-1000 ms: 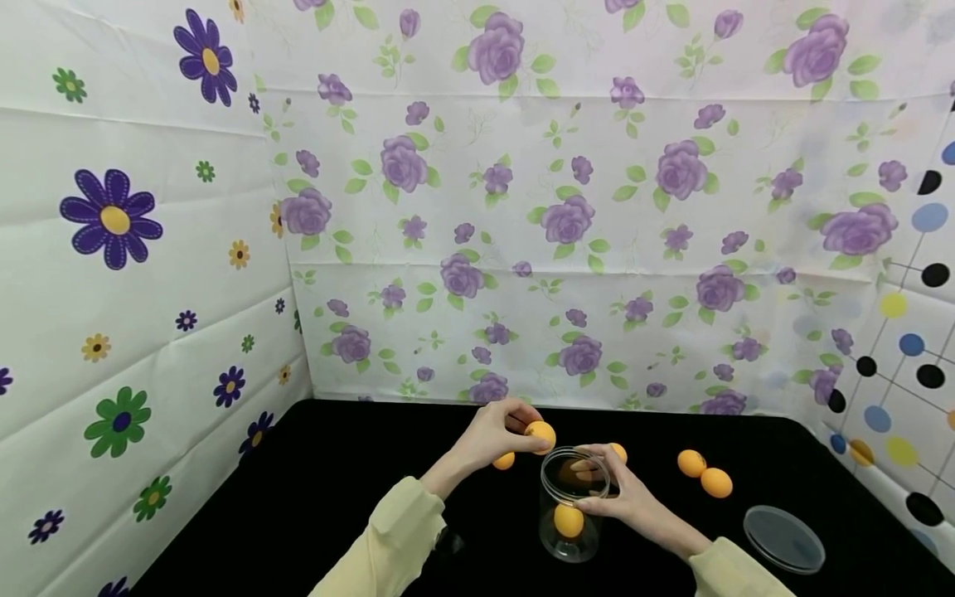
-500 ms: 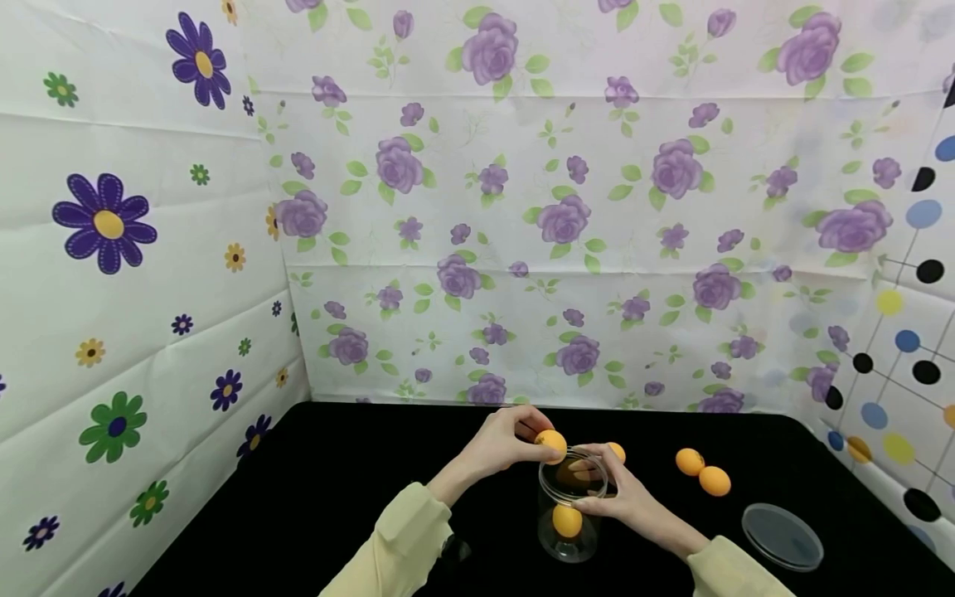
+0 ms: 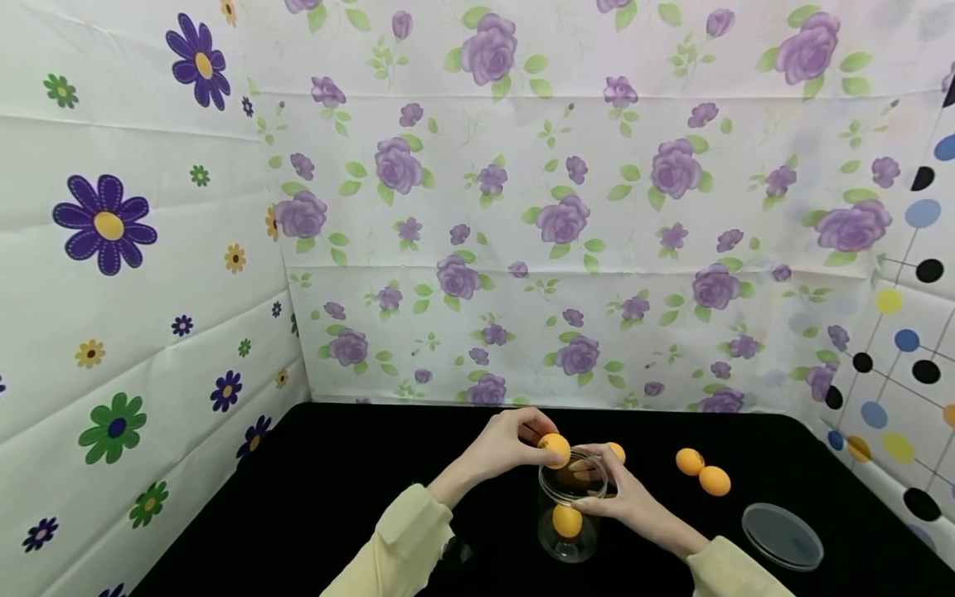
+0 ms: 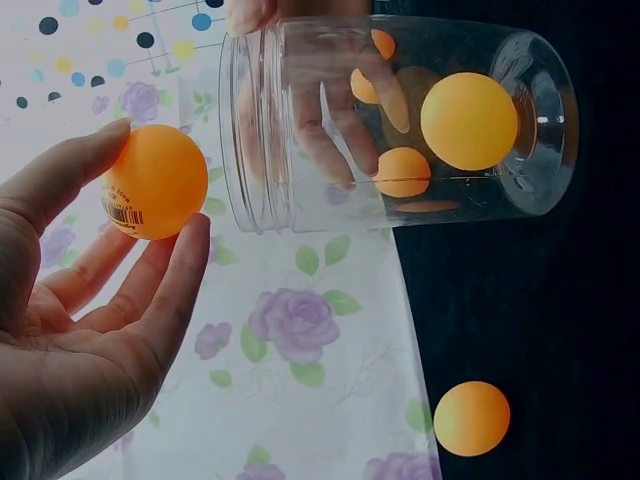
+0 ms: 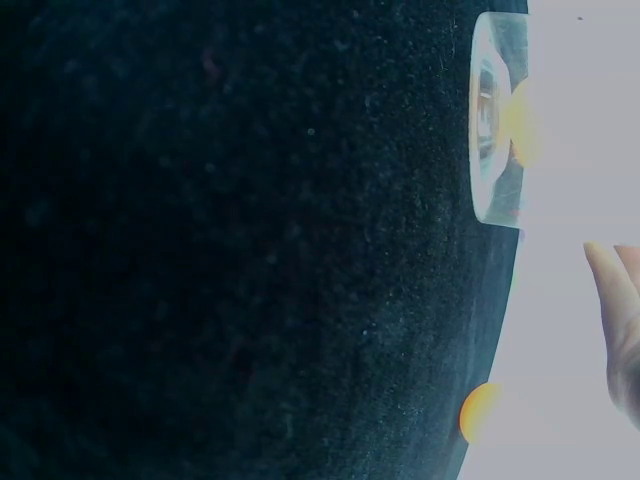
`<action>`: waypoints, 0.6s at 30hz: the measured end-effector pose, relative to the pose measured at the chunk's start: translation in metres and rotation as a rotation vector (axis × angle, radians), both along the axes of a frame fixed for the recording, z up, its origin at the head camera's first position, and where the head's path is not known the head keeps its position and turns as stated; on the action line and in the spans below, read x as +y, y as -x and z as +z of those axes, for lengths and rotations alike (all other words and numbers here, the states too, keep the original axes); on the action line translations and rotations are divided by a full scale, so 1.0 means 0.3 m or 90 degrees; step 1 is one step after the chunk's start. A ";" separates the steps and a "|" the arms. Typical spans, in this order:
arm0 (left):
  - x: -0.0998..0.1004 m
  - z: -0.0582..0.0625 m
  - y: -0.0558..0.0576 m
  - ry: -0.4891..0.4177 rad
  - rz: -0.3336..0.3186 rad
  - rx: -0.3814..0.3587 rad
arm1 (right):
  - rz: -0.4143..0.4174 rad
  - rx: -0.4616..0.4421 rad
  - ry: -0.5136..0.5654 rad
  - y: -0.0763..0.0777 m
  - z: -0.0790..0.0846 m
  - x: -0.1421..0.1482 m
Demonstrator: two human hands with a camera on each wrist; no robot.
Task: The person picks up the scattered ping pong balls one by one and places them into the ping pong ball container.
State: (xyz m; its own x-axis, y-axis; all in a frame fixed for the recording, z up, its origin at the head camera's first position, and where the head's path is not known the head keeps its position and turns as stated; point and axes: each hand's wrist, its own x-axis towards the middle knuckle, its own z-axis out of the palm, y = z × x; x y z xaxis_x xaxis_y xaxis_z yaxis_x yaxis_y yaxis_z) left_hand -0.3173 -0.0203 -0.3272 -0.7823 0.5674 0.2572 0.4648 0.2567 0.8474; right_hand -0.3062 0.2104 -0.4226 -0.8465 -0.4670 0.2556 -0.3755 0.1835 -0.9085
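My left hand (image 3: 507, 444) pinches an orange ping-pong ball (image 3: 555, 450) between thumb and fingers, at the left side of the jar's mouth. In the left wrist view that ball (image 4: 157, 182) shows printed markings and is just outside the rim. My right hand (image 3: 622, 497) grips the clear plastic jar (image 3: 548, 522) near its threaded top, thumb in front and fingers behind. The jar is upright and lidless, with one orange ball (image 3: 567, 521) inside, low down. In the right wrist view only the jar's base (image 5: 490, 120) shows.
Two orange balls (image 3: 702, 473) lie side by side on the black table (image 3: 336, 514). Another ball (image 3: 617, 452) sits behind my right hand. The left wrist view shows one more ball (image 4: 472, 418) on the table. A clear round lid (image 3: 782, 537) lies at the right.
My left hand has moved right and slightly down with its ball, closer to the jar's mouth. The right hand keeps holding the jar in place.
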 end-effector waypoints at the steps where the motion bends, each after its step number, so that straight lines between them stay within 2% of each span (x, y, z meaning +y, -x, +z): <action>1: 0.001 -0.011 0.011 0.003 0.002 0.002 | -0.001 -0.001 -0.001 0.000 0.000 -0.001; 4: 0.001 -0.021 0.024 0.011 0.006 -0.008 | -0.003 -0.002 -0.004 0.001 -0.001 0.000; 9: 0.002 -0.015 0.021 0.012 0.003 -0.012 | -0.003 -0.006 -0.003 0.004 -0.004 0.002; 14: -0.001 -0.016 0.025 0.019 -0.003 0.004 | -0.010 -0.022 0.000 0.003 -0.004 0.001; 18: -0.008 -0.017 0.029 0.031 0.011 0.003 | -0.005 -0.035 0.011 0.003 -0.002 0.000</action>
